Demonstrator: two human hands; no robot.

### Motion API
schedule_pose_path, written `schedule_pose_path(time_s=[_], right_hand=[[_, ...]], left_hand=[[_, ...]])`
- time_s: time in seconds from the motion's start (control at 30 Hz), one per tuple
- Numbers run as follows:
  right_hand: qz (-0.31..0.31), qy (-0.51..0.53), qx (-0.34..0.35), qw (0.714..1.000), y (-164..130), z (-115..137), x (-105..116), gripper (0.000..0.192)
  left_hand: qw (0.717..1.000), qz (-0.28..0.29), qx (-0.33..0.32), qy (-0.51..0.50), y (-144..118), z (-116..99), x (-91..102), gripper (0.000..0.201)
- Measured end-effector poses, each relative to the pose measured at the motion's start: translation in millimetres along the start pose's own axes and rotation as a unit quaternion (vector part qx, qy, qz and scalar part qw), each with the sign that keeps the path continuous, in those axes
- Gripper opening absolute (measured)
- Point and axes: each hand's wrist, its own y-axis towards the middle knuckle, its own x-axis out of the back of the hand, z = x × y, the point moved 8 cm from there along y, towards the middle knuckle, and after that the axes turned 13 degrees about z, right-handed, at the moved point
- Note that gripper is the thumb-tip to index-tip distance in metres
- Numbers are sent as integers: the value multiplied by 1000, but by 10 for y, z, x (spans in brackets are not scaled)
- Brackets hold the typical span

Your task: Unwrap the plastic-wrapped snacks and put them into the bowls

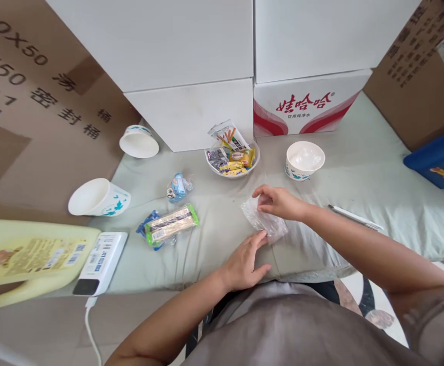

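A clear plastic bag (262,219) lies flat on the pale green cloth surface (214,244). My right hand (278,202) pinches its upper edge with the fingertips. My left hand (244,262) rests on the cloth with its fingers spread, the tips touching the bag's lower edge. Beyond the hands stands a clear bowl (232,158) filled with several small wrapped snacks. To the left lie a green-edged wafer pack (171,224) and a small blue sweet packet (178,186).
A paper cup (304,160) stands upright right of the bowl; two more cups (98,198) (139,142) lie tipped at the left. A white pen (355,217), a power bank (100,262), a yellow bottle (27,262), and white and brown boxes (191,66) ring the surface.
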Motion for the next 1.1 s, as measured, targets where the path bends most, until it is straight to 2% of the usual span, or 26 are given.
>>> schedule_pose_path(time_s=[0.13,0.23,0.33,0.43,0.5,0.57,0.67,0.8,0.87,1.0,1.07,1.1], right_hand=[[-12,-51,-57,997,349,-222,-84,35],[-32,-76,-70,994,367,-292,-142,36],[-60,-110,-77,989,313,-287,-164,35],[-78,-134,-72,985,278,-257,-184,34],[-86,-143,-65,984,269,-244,-197,33],[-95,-157,-56,981,261,-236,-208,33],[-102,-175,-42,978,251,-242,-245,34],[-122,-221,-9,968,234,-227,-278,32],[-156,-267,-6,951,210,-209,-216,30],[-236,-323,-65,914,61,-197,64,27],[-245,-331,-45,910,-77,-112,126,25],[-221,-334,-6,916,-145,-44,84,25]], left_hand=[[1000,10,7,29,30,-16,19,80],[998,24,18,61,64,-34,-2,68],[997,-2,8,74,61,-90,28,55],[994,-79,15,79,28,-122,220,42],[986,-135,32,97,28,-111,434,33],[977,-166,42,126,93,-75,650,24],[974,-145,46,166,303,70,844,16],[964,-66,62,250,534,337,790,19],[957,-49,71,277,558,428,735,19],[959,-42,69,271,522,478,702,15],[962,-42,64,263,506,474,715,14],[963,-45,61,259,500,471,724,14]])
